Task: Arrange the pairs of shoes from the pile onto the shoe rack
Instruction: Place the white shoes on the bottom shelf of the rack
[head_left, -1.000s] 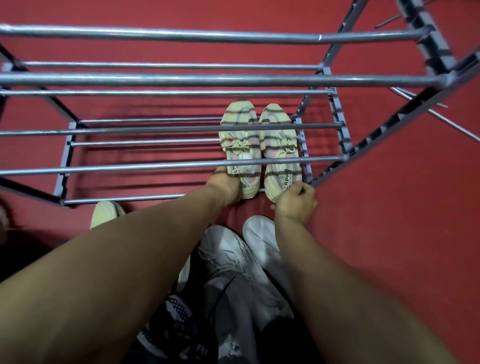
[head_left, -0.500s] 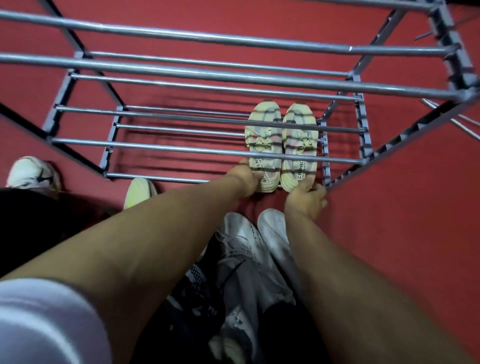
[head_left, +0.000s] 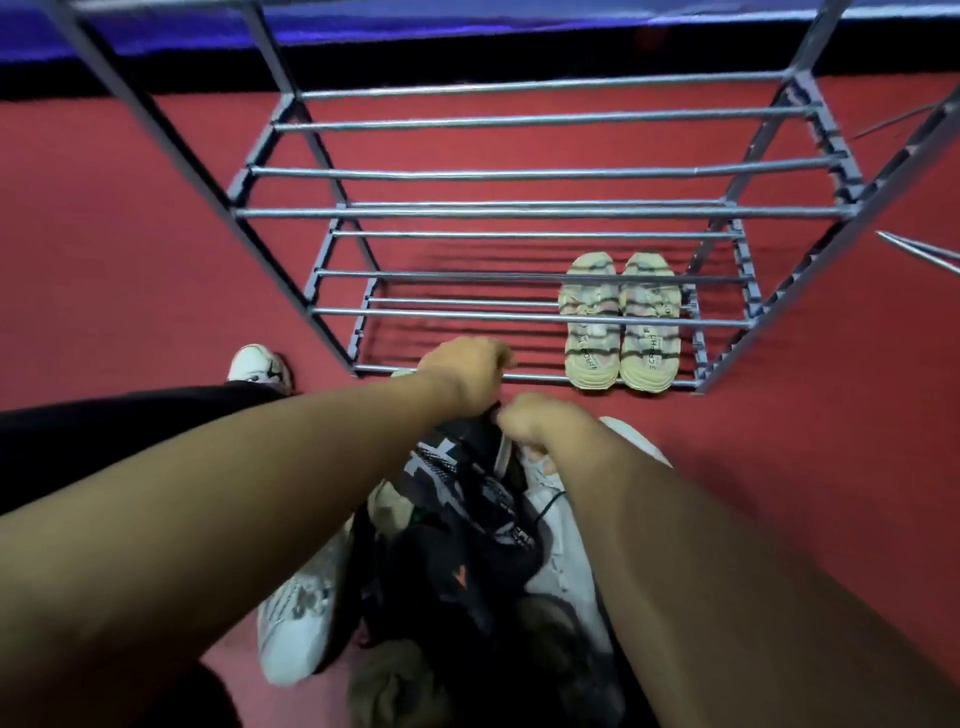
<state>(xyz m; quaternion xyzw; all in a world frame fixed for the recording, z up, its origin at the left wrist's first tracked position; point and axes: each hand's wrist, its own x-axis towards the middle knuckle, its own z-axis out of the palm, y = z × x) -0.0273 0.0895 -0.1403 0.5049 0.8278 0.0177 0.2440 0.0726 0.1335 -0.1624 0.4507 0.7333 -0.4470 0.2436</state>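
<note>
A pair of cream striped shoes (head_left: 621, 322) sits side by side at the right end of the lowest shelf of the grey metal shoe rack (head_left: 519, 212). In front of the rack lies the pile: a black patterned sneaker (head_left: 467, 483) on top, white sneakers (head_left: 558, 525) beneath and beside it. My left hand (head_left: 467, 371) and my right hand (head_left: 540, 421) are both curled at the far end of the black sneaker. Whether their fingers grip it is blurred.
Red carpet floor all around. A white shoe with a black mark (head_left: 260, 366) stands left of the rack by a black trouser leg (head_left: 119, 415). Another white sneaker (head_left: 298, 623) lies at the pile's left. Thin metal rods (head_left: 914, 252) stick out at the right.
Both hands have left the cream shoes on the lowest shelf and pulled back to the black sneaker on the pile. The view has pulled back and tilted up, showing more of the rack.
</note>
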